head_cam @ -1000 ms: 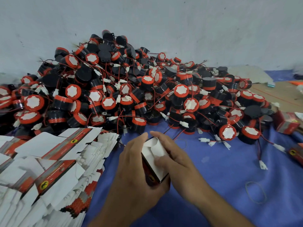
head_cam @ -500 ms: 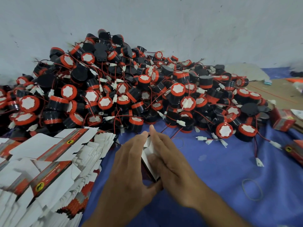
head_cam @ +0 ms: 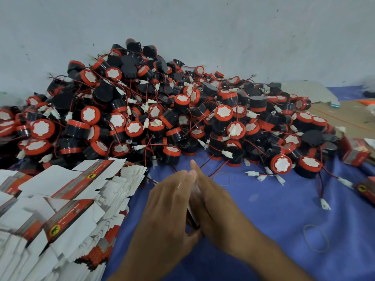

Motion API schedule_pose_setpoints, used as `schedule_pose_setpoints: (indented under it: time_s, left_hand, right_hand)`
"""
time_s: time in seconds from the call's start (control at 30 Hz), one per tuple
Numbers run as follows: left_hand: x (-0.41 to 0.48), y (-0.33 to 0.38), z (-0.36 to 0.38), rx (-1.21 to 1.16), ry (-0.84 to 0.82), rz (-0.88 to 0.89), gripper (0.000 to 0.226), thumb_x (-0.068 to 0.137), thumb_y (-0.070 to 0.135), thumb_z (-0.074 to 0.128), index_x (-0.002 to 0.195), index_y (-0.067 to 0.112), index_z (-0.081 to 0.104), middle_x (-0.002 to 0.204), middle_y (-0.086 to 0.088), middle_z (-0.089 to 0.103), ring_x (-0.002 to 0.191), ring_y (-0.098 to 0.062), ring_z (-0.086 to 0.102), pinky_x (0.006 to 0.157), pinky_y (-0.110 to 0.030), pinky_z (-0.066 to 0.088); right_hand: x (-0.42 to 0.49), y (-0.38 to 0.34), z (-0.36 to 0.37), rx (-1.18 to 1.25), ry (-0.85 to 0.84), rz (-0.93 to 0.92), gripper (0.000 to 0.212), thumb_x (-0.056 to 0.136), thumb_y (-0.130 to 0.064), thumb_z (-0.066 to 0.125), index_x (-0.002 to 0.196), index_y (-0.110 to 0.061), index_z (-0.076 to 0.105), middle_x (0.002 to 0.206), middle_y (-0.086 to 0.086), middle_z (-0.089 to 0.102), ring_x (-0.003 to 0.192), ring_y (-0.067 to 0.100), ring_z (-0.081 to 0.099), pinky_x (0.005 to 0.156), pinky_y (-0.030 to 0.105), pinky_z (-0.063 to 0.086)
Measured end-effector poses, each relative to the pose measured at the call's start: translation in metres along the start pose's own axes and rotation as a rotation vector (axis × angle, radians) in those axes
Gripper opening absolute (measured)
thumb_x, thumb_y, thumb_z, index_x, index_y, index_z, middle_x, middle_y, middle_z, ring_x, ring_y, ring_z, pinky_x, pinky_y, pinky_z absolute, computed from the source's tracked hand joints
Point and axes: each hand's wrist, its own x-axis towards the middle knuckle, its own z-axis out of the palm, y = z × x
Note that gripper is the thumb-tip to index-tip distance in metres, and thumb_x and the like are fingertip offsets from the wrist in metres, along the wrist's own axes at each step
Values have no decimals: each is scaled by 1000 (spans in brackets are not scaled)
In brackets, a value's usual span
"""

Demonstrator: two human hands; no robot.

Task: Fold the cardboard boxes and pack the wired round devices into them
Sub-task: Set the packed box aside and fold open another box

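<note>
A small cardboard box [head_cam: 191, 217] is pressed between my two palms, and only a thin white and dark edge of it shows. My left hand [head_cam: 166, 207] lies flat against its left side. My right hand [head_cam: 213, 201] lies flat against its right side, fingers straight and pointing toward the pile. A big heap of black and red round devices [head_cam: 162, 114] with red wires and white plugs fills the space beyond my hands. At the left lies a stack of flat unfolded white and red boxes [head_cam: 60, 203].
Everything rests on a blue cloth [head_cam: 274, 209] against a grey wall. Folded red boxes [head_cam: 354, 151] sit at the right edge, another [head_cam: 366, 188] lower down. A rubber band [head_cam: 315, 237] lies on the cloth at the right. Brown cardboard [head_cam: 349, 114] lies at the back right.
Both hands have closed in over the box; its white flap, visible a second ago, is now hidden between my flattened palms.
</note>
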Motion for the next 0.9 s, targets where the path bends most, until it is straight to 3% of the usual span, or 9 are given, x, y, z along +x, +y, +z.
schedule_pose_setpoints:
  time_s: [0.1,0.23,0.37,0.43,0.53,0.6,0.67,0.73,0.9]
  left_hand:
    - [0,0,1,16,4,3,85,70,40,74,138,10,33,138,-7,40,127,-24,44,101,-37,42]
    - [-1,2,1,22,-3,3,84,71,38,75,139,10,33,137,-7,42,126,-24,46,96,-42,47]
    - [0,3,-3,-4,0,-11,78,75,45,66,138,10,34,136,-6,43,126,-22,46,98,-36,46]
    - [1,3,-4,4,-9,-16,80,73,44,66,138,11,34,136,-9,48,125,-24,47,97,-39,48]
    - [0,3,-4,46,-15,-9,80,72,40,70,137,10,35,132,-17,56,122,-29,53,91,-47,53]
    - [-1,2,-3,62,-11,-4,80,72,38,72,137,10,35,131,-18,57,121,-31,55,90,-48,53]
    - [-1,2,-4,48,11,-9,79,72,39,71,137,9,36,132,-15,56,123,-29,54,90,-46,53]
    - [0,1,-4,26,54,-7,76,74,40,70,136,8,37,133,-9,50,124,-25,52,91,-43,52]
    - [1,-1,-4,4,123,10,78,75,45,73,134,10,37,132,-6,45,120,-24,53,87,-42,55]
  right_hand:
    - [3,0,-3,9,-6,14,54,100,-11,45,152,-2,32,138,16,53,125,18,50,104,5,29]
    - [0,7,-14,97,-184,-55,64,107,-10,41,160,-11,6,138,3,48,134,15,46,118,28,32]
    - [-2,10,-25,171,-237,-11,66,108,-14,41,160,-22,1,146,-29,43,136,-9,41,109,11,33]
    - [-3,8,-22,145,-217,20,69,106,-6,44,160,-19,1,138,-18,57,124,0,56,102,15,42]
    - [-2,2,-14,71,-122,-1,62,105,-6,44,158,-9,13,148,10,49,136,21,49,112,14,32]
    - [-2,-2,-12,117,-138,-6,64,107,-12,42,159,-15,6,150,7,45,140,16,42,116,17,28]
    - [-3,-1,-12,229,-186,44,64,108,-19,39,159,-28,1,155,-12,38,145,0,32,116,14,23]
    - [-3,0,-13,387,-206,116,61,109,-23,39,157,-40,6,157,-33,27,146,-13,21,119,14,19]
    - [1,0,-11,814,-170,284,53,105,-22,50,142,-58,39,156,-22,41,145,2,36,122,30,28]
